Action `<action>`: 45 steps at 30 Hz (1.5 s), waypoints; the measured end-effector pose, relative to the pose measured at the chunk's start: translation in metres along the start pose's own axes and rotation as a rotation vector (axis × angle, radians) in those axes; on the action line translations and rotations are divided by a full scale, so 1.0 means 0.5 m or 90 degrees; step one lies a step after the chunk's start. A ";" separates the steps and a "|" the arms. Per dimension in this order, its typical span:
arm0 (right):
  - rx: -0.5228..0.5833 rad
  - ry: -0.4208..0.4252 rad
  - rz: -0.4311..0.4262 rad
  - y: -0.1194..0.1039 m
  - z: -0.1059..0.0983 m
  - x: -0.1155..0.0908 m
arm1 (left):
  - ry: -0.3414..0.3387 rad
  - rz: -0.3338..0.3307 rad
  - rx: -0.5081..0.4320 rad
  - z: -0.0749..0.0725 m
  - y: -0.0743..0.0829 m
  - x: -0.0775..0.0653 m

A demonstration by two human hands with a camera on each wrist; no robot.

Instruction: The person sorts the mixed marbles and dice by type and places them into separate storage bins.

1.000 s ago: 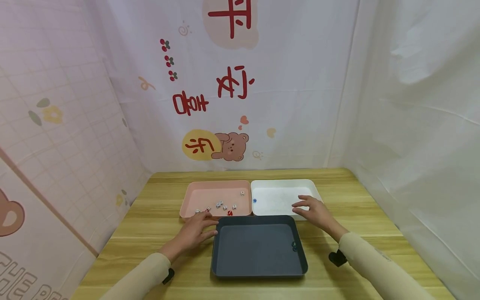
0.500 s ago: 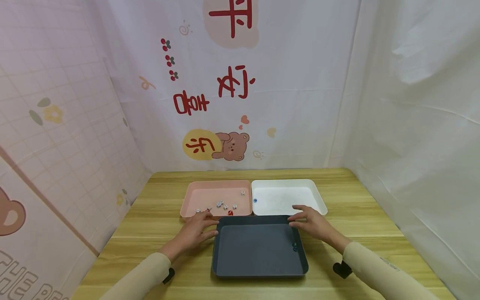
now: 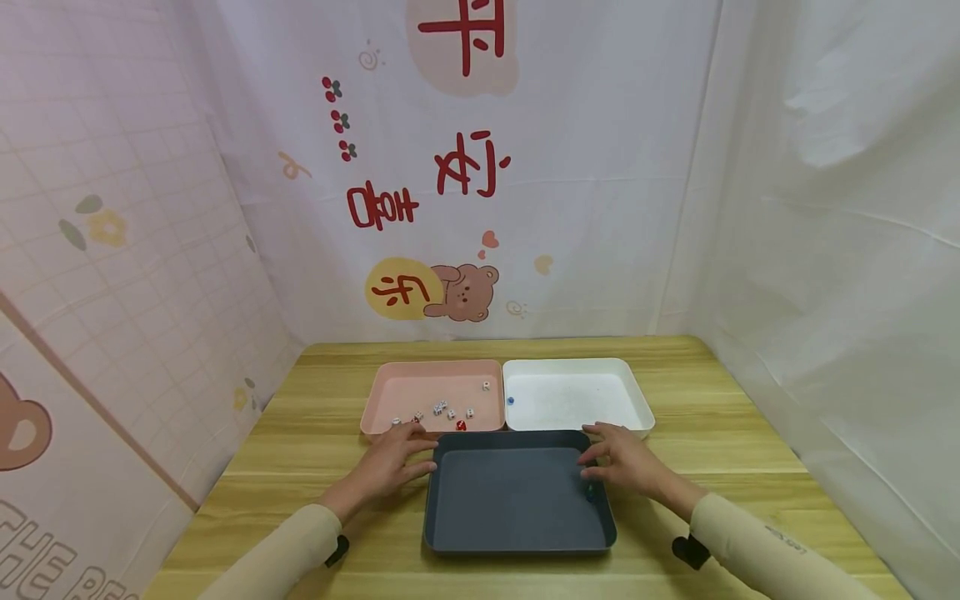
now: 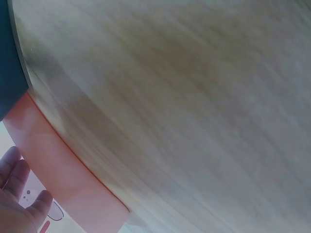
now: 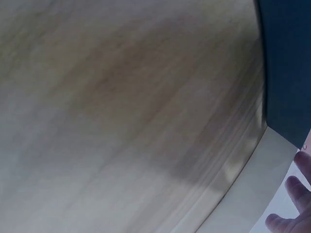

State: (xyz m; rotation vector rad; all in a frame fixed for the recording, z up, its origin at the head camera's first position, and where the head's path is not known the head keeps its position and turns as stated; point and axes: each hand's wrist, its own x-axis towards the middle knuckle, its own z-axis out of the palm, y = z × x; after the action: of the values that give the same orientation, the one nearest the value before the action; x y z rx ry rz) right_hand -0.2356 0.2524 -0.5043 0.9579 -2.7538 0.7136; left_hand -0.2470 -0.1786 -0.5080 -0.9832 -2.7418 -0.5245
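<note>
In the head view my left hand (image 3: 390, 461) rests at the left rim of the dark grey tray (image 3: 517, 500), fingers loose and holding nothing. Its fingertips overlap the front edge of the pink tray (image 3: 431, 379). My right hand (image 3: 628, 461) reaches over the dark tray's right rim, fingers apart and slightly bent. Just below its thumb lies a small dark teal piece (image 3: 591, 492) inside the dark tray, partly covered by the hand. Fingers of the left hand (image 4: 24, 194) show at the corner of the left wrist view, those of the right hand (image 5: 294, 199) in the right wrist view.
Several white dice (image 3: 452, 414) and a red die (image 3: 461, 426) lie in the pink tray. Beside it stands the white tray (image 3: 577, 392), with one small blue piece (image 3: 511, 401) near its left wall. All three trays sit on a wood-grain table (image 3: 712, 433).
My right hand has come back from over the white tray to the right side of the dark tray, near the teal piece. The left hand has stayed in place.
</note>
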 end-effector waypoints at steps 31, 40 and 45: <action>-0.302 -0.048 0.057 -0.060 0.011 -0.007 | -0.004 -0.003 -0.012 -0.002 0.005 -0.004; -0.283 -0.029 0.033 -0.054 0.019 -0.003 | -0.007 -0.009 -0.006 -0.001 0.004 -0.003; -0.237 -0.002 0.019 -0.048 0.020 0.000 | -0.005 -0.007 -0.012 -0.002 0.005 -0.003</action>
State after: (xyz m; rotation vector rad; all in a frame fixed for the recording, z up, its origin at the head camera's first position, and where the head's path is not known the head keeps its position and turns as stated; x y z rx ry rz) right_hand -0.2206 0.2309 -0.5038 0.8360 -2.7666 0.1866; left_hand -0.2443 -0.1780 -0.5065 -0.9765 -2.7565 -0.5497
